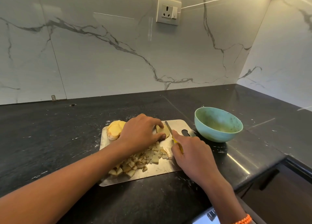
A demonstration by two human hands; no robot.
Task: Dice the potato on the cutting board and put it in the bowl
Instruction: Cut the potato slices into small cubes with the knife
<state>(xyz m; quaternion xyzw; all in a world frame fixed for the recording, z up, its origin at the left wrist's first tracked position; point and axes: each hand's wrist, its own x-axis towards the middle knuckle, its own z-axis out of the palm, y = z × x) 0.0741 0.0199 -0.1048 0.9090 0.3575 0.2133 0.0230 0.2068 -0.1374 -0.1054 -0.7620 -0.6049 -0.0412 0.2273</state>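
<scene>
So the steel cutting board [175, 125] sits on a dark stone counter [50, 131], and there's a fair bit of potato on it in different stages. The left hand [140, 133] is curled over a small potato slice [163, 131] toward the far side of the board, fingertips and thumb pinching it down flat against the metal. Right next to that, the right hand [190, 152] is wrapped around the yellow handle of a knife [170, 131], with the index finger stretched along the top, and the blade is angled toward the far left so it sits just beside the slice on its right edge; can't quite tell if the edge is actually into the potato or only touching it. On the far left corner of the board, partly hidden behind the left hand, there's a stack of uncut potato slices [114, 129]. The near half of the board has a loose pile of diced potato [135, 163] running under the left forearm. The teal bowl [217, 134] is on the counter just off the board's far right corner, no potato in it. A wall socket [168, 11] sits up on the marble backsplash, and an orange beaded bracelet [244, 220] is on the right wrist.
</scene>
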